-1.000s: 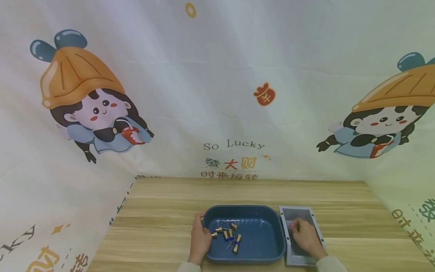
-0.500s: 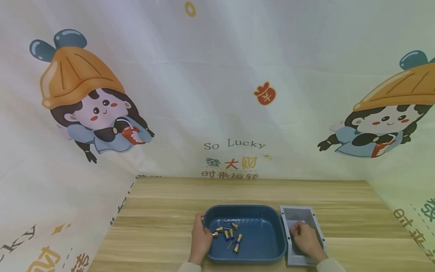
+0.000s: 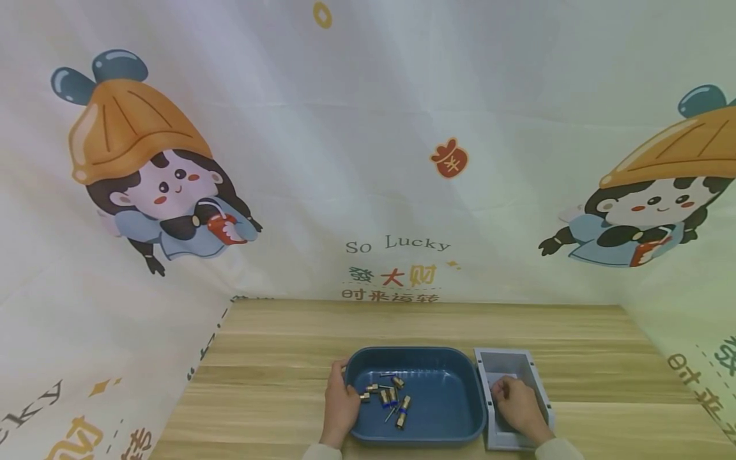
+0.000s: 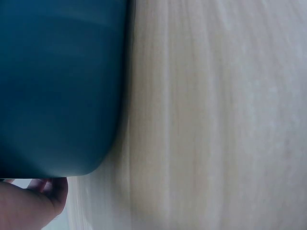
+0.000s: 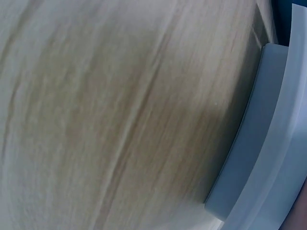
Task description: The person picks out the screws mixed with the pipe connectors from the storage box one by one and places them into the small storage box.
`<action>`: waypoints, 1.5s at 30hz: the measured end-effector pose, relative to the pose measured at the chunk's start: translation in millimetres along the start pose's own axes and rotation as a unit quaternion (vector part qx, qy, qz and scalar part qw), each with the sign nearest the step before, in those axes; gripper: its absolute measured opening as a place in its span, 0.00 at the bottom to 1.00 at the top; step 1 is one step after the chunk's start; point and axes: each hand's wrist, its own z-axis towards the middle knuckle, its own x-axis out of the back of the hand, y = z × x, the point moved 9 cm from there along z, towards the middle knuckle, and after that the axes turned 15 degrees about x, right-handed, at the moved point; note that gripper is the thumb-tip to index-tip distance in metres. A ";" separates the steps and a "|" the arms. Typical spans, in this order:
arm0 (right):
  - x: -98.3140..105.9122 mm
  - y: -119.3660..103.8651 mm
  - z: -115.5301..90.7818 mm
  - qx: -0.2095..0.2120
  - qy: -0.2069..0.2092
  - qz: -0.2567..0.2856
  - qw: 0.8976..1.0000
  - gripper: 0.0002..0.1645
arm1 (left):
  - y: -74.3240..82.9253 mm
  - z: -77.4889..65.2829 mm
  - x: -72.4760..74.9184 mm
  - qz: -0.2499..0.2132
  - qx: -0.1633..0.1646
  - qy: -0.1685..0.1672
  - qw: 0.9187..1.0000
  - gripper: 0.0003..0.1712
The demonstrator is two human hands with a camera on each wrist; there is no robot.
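My left hand (image 3: 340,402) grips the left wall of a dark blue tray (image 3: 443,437), thumb at the rim and fingers around the outside. In the left wrist view, part of the hand (image 4: 29,203) shows beside the blue tray (image 4: 57,86). Several brass fittings (image 3: 404,409) with blue bands and thin pins lie loose in the tray's left half. My right hand (image 3: 517,406) reaches down into a small grey bin (image 3: 490,421), its fingers bent inward. Whatever lies at those fingertips is hidden by the hand. In the right wrist view the bin's wall (image 5: 259,139) stands on the wood.
The bin stands close against the tray's right side on a wood-grain table (image 3: 276,358). A pale printed cloth (image 3: 322,160) encloses the back and both sides.
My right hand has shifted only slightly inside the bin, and the bin's interior looks lighter than before. My left hand keeps its hold on the tray. The fittings lie as before.
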 end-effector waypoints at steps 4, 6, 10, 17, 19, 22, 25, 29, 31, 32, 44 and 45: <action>1.6 -1.7 -0.9 0.002 0.003 0.003 1.000 0.05 | 0.5 -0.7 -0.2 -0.003 0.001 0.000 1.000 0.27; 2.6 -2.6 -1.2 0.005 0.006 0.003 1.000 0.05 | 0.9 -1.1 -0.1 -0.003 0.001 0.000 1.000 0.27; 3.8 -2.9 -1.7 0.009 0.013 0.000 1.000 0.06 | 1.3 -1.2 -0.6 -0.003 0.004 -0.003 1.000 0.27; 5.3 -3.7 -2.5 0.012 0.022 -0.003 1.000 0.07 | 0.2 -0.2 -1.8 -0.001 0.009 -0.004 1.000 0.27; 5.4 -3.7 -2.5 0.013 0.023 -0.003 1.000 0.06 | 0.0 -0.2 -1.8 0.000 0.008 -0.003 1.000 0.27; 5.5 -2.9 -1.9 0.015 0.024 -0.008 1.000 0.06 | -0.6 0.0 -2.1 0.000 0.007 -0.004 1.000 0.27; 6.7 -2.7 -0.3 0.020 0.027 -0.012 0.999 0.06 | -1.1 0.5 -2.1 0.000 0.007 -0.003 1.000 0.27; 10.3 -4.2 2.9 0.020 0.034 0.001 0.999 0.06 | -1.4 1.4 -1.5 0.003 0.005 0.000 1.000 0.28; 12.4 -5.4 4.6 0.019 0.037 0.012 0.999 0.05 | -1.4 1.7 -1.2 0.005 0.003 0.002 1.000 0.28; 13.6 -5.8 5.5 0.016 0.037 0.020 0.999 0.04 | -1.4 1.7 -1.1 0.004 0.004 0.002 1.000 0.28; 30.4 -15.8 16.1 0.035 0.053 0.033 0.997 0.04 | -0.9 1.2 -0.7 0.000 -0.001 0.004 1.000 0.28; 32.4 -17.4 17.0 0.038 0.055 0.034 0.997 0.05 | -0.4 1.0 -0.4 -0.001 -0.002 0.005 1.000 0.28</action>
